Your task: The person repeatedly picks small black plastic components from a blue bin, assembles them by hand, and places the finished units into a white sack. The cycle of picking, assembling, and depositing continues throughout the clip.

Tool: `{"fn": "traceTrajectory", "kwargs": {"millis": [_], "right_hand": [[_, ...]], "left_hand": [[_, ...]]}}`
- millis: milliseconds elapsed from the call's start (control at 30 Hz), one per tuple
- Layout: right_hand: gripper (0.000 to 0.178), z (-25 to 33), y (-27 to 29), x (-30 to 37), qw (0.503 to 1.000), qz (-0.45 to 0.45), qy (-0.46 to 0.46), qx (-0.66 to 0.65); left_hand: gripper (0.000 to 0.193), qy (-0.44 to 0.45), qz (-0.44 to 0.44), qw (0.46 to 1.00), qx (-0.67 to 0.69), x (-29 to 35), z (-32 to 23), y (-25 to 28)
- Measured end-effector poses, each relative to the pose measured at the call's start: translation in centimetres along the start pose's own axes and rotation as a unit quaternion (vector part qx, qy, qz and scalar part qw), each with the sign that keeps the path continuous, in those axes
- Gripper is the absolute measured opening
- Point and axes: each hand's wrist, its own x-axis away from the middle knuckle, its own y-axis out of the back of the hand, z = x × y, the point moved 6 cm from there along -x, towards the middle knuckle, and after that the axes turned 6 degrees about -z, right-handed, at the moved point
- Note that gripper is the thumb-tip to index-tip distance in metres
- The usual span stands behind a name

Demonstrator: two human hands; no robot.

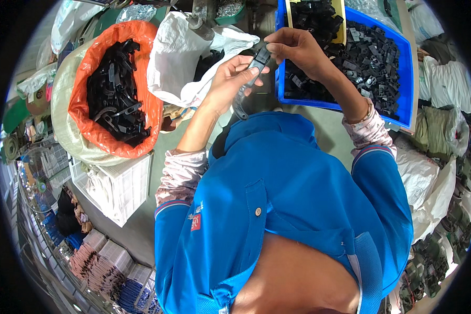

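Observation:
My left hand (230,81) and my right hand (297,49) are raised together in front of my chest. Between them is a black plastic part (258,63): the left hand grips its lower curved end and the right hand pinches its upper end. Just right of the hands stands a blue bin (407,73) filled with many small black plastic pieces (369,57). My blue shirt fills the lower middle of the view.
An orange-lined sack (152,104) of long black plastic parts sits to the left. A white plastic bag (175,57) lies between it and my hands. A white crate (123,191) stands below the sack. White and green bags pile at the right edge.

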Motion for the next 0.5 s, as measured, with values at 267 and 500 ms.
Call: {"fn": "traceTrajectory", "kwargs": {"millis": [267, 500], "right_hand": [[0.022, -0.1, -1.5, 1.6, 1.0, -0.021, -0.011, -0.016], [0.011, -1.9, -1.1, 2.7, 0.989, -0.123, -0.019, -0.081]], "left_hand": [[0.033, -0.103, -0.05, 0.979, -0.171, -1.0, -0.9, 0.0], [0.048, -0.283, -0.129, 0.856, -0.414, 0.1, -4.9, -2.1]]}}
